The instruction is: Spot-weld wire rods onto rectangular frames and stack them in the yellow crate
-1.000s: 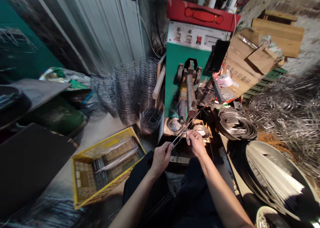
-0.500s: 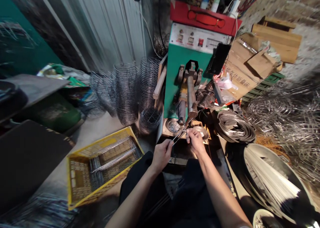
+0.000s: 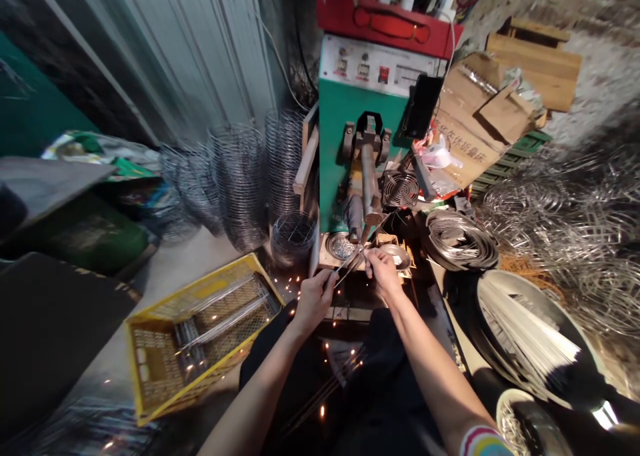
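Note:
My left hand (image 3: 315, 299) is closed on thin metal rods (image 3: 346, 268), which slant up to the electrode tips of a green spot welder (image 3: 327, 136). Beside those tips, my right hand (image 3: 382, 269) is pinched at the rods' far end; whatever small piece lies between its fingers is too small to make out. A round dish of small metal bits (image 3: 341, 246) sits left of the tips. A second shallow dish (image 3: 397, 256) is just behind my right hand. Orange sparks (image 3: 323, 411) scatter below my hands and over my dark-clothed lap.
At left stands a yellow crate (image 3: 150, 399) holding metal rods. Stacked wire rings (image 3: 239, 189) rise behind it. To the right are coiled metal strips (image 3: 463, 239), a large basin (image 3: 593, 349) of flat strips, and heaped wire frames (image 3: 565, 203). A cardboard box (image 3: 463, 143) leans behind.
Bright sparks now fly below my hands, over my lap and the crate. The view has shifted slightly, so most things sit further left. Both hands keep their grips near the welder tips.

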`<state>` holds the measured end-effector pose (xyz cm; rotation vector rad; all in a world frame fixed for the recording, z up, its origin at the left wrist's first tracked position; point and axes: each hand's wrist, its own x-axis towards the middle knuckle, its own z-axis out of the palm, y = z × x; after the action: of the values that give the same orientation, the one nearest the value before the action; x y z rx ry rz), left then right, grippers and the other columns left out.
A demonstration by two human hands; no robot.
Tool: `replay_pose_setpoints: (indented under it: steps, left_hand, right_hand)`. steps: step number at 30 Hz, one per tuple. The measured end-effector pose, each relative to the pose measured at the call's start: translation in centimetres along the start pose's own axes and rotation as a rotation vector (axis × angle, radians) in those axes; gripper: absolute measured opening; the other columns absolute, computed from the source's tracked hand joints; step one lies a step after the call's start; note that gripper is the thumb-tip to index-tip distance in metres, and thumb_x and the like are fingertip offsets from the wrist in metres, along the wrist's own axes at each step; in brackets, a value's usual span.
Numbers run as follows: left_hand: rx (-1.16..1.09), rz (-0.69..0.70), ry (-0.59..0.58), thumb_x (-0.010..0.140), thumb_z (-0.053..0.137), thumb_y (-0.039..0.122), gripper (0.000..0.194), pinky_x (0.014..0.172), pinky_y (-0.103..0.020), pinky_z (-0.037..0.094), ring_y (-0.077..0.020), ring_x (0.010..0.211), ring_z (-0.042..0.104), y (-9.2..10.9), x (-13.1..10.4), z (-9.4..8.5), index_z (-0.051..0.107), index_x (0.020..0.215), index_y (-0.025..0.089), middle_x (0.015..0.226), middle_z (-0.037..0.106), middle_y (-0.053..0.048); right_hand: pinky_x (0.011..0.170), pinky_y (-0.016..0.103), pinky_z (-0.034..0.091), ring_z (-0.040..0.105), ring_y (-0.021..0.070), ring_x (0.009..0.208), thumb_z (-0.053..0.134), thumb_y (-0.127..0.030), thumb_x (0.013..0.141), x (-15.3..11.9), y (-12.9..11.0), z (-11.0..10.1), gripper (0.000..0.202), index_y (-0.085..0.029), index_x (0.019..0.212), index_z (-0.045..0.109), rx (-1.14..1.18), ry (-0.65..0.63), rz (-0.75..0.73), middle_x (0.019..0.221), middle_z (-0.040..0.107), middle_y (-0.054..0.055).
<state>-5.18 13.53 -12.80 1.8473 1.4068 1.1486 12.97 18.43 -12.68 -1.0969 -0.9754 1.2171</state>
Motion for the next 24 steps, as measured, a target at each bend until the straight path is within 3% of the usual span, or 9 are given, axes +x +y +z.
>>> replay_pose_setpoints:
  steps: [6, 11, 15, 21, 24]
  left_hand:
    - [-0.078, 0.076, -0.015, 0.095, 0.047, 0.034, 0.030, 0.062, -0.022, 0.039, -0.0129, 0.063, 0.055, -0.3, 1.7, 0.4, 0.069, 0.085, 0.015, 0.068, 0.064, -0.001]
    - [-0.030, 0.111, -0.046, 0.095, 0.046, 0.032, 0.032, 0.056, -0.022, 0.034, -0.0110, 0.055, 0.047, -0.4, 3.3, 0.9, 0.066, 0.075, 0.015, 0.059, 0.054, 0.002]
    - [0.007, 0.113, -0.054, 0.095, 0.046, 0.029, 0.031, 0.058, -0.022, 0.034, -0.0110, 0.056, 0.048, -0.5, 4.0, 0.7, 0.068, 0.078, 0.015, 0.061, 0.056, 0.001]
    - [0.015, 0.108, -0.084, 0.094, 0.049, 0.031, 0.029, 0.059, -0.022, 0.035, -0.0117, 0.059, 0.052, -0.7, 4.3, 0.3, 0.071, 0.084, 0.014, 0.064, 0.061, -0.001]
    - [0.054, 0.112, -0.093, 0.095, 0.049, 0.033, 0.032, 0.059, -0.021, 0.035, -0.0116, 0.059, 0.052, -0.8, 4.6, 0.1, 0.071, 0.084, 0.014, 0.064, 0.062, -0.001]
  right_hand:
    - [0.034, 0.017, 0.025, 0.033, 0.0045, 0.037, 0.075, -0.045, 0.068, 0.5, -0.6, -0.4, 0.037, -0.018, 0.061, 0.051, 0.068, 0.049, 0.013, 0.047, 0.043, -0.007]
    - [0.033, 0.017, 0.026, 0.033, 0.0045, 0.036, 0.075, -0.045, 0.066, 1.6, -0.5, -0.8, 0.036, -0.019, 0.062, 0.051, 0.109, 0.070, 0.044, 0.046, 0.043, -0.008]
    - [0.033, 0.016, 0.026, 0.033, 0.0035, 0.036, 0.077, -0.045, 0.063, 2.0, -0.4, -0.8, 0.037, -0.019, 0.064, 0.051, 0.124, 0.075, 0.057, 0.048, 0.044, -0.008]
    - [0.035, 0.018, 0.025, 0.033, 0.0048, 0.038, 0.075, -0.050, 0.069, 2.1, -0.2, -1.1, 0.041, -0.019, 0.061, 0.050, 0.069, 0.035, 0.028, 0.047, 0.044, -0.006]
    - [0.036, 0.018, 0.026, 0.036, 0.0053, 0.039, 0.075, -0.053, 0.072, 1.3, -0.6, -2.2, 0.043, -0.018, 0.062, 0.052, 0.016, -0.005, 0.023, 0.050, 0.048, -0.005]
